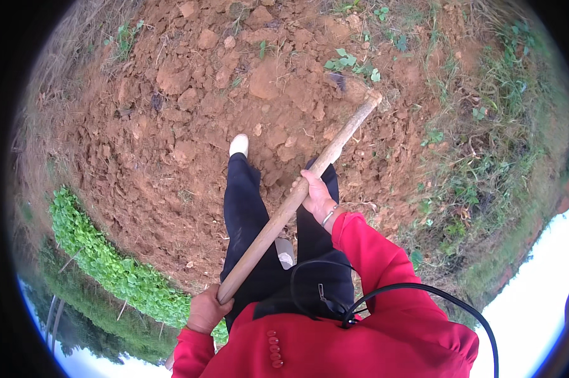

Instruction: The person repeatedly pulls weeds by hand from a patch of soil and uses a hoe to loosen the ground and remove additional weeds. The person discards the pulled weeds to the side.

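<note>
Hoe (pixel 268 232): in the head view, its wooden handle is running diagonally across the trousers (pixel 243 201), far end at the soil ahead; what appears to be the dark blade (pixel 338 82) is showing only in part there.
Left hand (pixel 207 310): is closing round the near part of the handle, fingers partly hidden.
Right hand (pixel 314 192): is wrapping its fingers round the handle further up, leaving no visible gap.
Leg risk: the handle is crossing in front of the right leg; a badly aimed pull could bring the blade to the shin.
Clod risk: loose clods (pixel 265 79) are lying ahead of the white shoe (pixel 239 145); uneven footing could cause a stumble, and a hard clod could deflect the blade.
Cable risk: the black cable (pixel 435 288) is looping beside the right sleeve (pixel 379 252); a wide swing could snag it.
Containers: none is showing plainly; whether the zip pull (pixel 321 292) is closing a pocket cannot be told.
</note>
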`<action>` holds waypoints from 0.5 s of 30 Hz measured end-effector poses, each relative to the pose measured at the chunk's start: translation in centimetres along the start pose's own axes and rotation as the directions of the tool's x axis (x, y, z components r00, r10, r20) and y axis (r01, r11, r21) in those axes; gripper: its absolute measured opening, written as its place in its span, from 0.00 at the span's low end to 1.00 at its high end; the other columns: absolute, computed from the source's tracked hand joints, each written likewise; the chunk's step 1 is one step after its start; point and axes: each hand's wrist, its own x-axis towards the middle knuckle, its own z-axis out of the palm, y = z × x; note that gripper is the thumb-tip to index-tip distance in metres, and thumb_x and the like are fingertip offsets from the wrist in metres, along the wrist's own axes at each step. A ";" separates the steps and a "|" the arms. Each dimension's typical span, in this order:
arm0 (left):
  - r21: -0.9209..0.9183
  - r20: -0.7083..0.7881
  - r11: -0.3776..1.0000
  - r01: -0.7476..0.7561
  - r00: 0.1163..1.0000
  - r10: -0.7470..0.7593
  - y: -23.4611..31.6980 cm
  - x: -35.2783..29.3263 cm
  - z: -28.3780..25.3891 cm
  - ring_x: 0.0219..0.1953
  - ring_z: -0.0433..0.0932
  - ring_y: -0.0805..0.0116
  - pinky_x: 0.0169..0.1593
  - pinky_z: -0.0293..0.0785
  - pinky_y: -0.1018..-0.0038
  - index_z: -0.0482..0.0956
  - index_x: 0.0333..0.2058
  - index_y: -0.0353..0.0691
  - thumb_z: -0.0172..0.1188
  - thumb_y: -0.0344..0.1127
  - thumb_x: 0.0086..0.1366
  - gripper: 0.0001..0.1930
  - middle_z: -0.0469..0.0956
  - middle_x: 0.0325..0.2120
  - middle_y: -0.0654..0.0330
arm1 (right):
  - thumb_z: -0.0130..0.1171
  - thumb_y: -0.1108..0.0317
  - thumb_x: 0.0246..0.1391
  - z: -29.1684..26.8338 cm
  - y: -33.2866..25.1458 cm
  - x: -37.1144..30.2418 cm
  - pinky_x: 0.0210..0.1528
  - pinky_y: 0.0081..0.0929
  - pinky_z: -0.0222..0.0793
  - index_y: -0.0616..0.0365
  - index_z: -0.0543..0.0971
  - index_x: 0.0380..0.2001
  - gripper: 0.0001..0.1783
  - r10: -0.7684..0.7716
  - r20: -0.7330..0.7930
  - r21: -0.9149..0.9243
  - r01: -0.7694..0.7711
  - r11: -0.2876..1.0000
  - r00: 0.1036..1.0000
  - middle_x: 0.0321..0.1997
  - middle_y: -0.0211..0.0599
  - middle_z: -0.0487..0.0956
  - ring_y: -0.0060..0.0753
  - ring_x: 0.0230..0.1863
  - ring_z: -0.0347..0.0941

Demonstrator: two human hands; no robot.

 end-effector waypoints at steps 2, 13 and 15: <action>-0.031 0.009 0.999 -0.025 1.000 0.025 -0.7 -0.3 -0.2 0.27 0.77 0.48 0.32 0.74 0.60 0.75 0.33 0.40 0.67 0.45 0.44 0.20 0.77 0.22 0.48 | 0.59 0.68 0.48 0.5 0.4 -1.3 0.29 0.41 0.70 0.56 0.67 0.33 0.12 -0.013 -0.021 -0.007 0.013 1.000 1.000 0.26 0.36 0.70 0.39 0.26 0.71; 0.001 -0.055 0.980 -0.200 0.978 0.200 -1.0 3.8 2.5 0.26 0.78 0.53 0.31 0.74 0.62 0.77 0.32 0.45 0.68 0.44 0.43 0.17 0.78 0.22 0.53 | 0.63 0.68 0.45 -1.5 -6.3 -10.6 0.36 0.40 0.70 0.54 0.69 0.31 0.13 -0.238 -0.008 0.049 0.238 0.970 0.971 0.26 0.34 0.71 0.36 0.29 0.70; 0.047 -0.068 0.971 -0.233 0.969 0.236 0.3 4.5 2.3 0.27 0.78 0.53 0.31 0.74 0.62 0.76 0.32 0.46 0.68 0.43 0.43 0.17 0.78 0.23 0.53 | 0.62 0.69 0.46 -2.5 -7.9 -12.4 0.37 0.40 0.70 0.54 0.68 0.32 0.13 -0.309 -0.085 0.040 0.313 0.949 0.947 0.27 0.34 0.71 0.36 0.29 0.70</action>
